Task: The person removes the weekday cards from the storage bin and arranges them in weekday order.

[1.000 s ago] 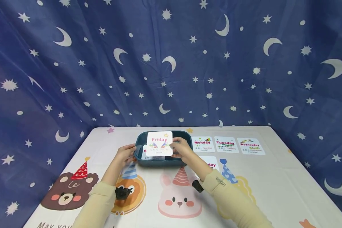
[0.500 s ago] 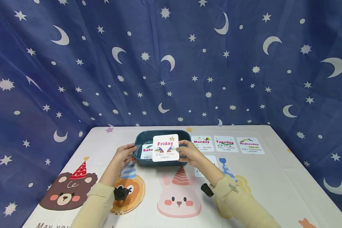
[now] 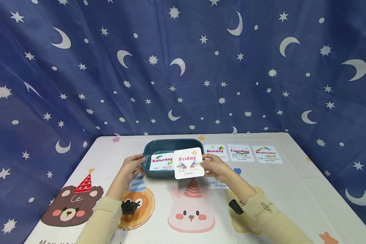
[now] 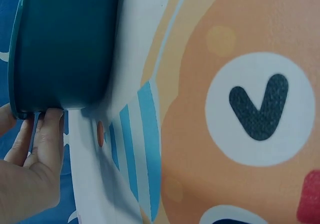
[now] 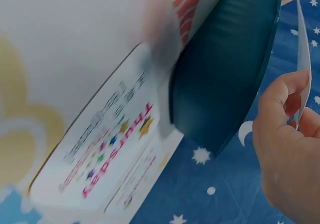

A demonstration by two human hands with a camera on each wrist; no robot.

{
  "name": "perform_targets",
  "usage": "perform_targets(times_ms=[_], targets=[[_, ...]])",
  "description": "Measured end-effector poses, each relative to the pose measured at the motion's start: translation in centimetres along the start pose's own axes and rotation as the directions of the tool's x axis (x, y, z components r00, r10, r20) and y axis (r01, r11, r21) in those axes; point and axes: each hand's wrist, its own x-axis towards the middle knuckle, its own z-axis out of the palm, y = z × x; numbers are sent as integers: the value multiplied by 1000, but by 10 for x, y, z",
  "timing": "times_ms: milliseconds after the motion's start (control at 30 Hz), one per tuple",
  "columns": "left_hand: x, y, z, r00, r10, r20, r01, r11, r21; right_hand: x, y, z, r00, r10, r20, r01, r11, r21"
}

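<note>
My left hand [image 3: 133, 164] grips the left end of a dark teal plastic bin [image 3: 159, 145], thumb by the rim and fingers against the outer wall [image 4: 65, 48]. A white square flashcard printed "Friday" [image 3: 186, 162] is pinched at its right edge by my right hand [image 3: 216, 166]. It is raised in front of the bin's right end and seen nearly edge-on in the right wrist view [image 5: 303, 58]. Inside the bin lies a "Saturday" flashcard [image 3: 161, 160], its right edge overlapped by the Friday one.
"Monday" [image 3: 215, 151], "Tuesday" [image 3: 240, 152] and "Wednesday" [image 3: 266, 154] flashcards form a row right of the bin. A "Thursday" flashcard [image 5: 112, 144] lies below Monday, partly behind my right hand and forearm in the head view. A starry blue curtain [image 3: 183, 67] hangs behind the table.
The Friday flashcard has moved right and toward me, held in my right hand, from over the bin to its front right. More of the Saturday flashcard shows. My left hand stays on the bin.
</note>
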Motion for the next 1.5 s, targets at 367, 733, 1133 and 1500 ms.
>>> perform_targets(times_ms=[367, 733, 1133, 1500], targets=[[1, -2, 1, 1000, -1, -12, 2, 1000, 7, -19, 5, -29, 999, 26, -42, -29, 997, -76], [0, -2, 1, 1000, -9, -2, 9, 1000, -23, -32, 20, -56, 999, 28, -26, -32, 990, -140], [1, -3, -1, 1000, -10, 10, 10, 1000, -26, -51, 38, -97, 999, 41, -29, -45, 989, -140], [0, -3, -2, 1000, -4, 26, 5, 999, -36, -62, 48, -127, 996, 70, -63, -79, 983, -166]])
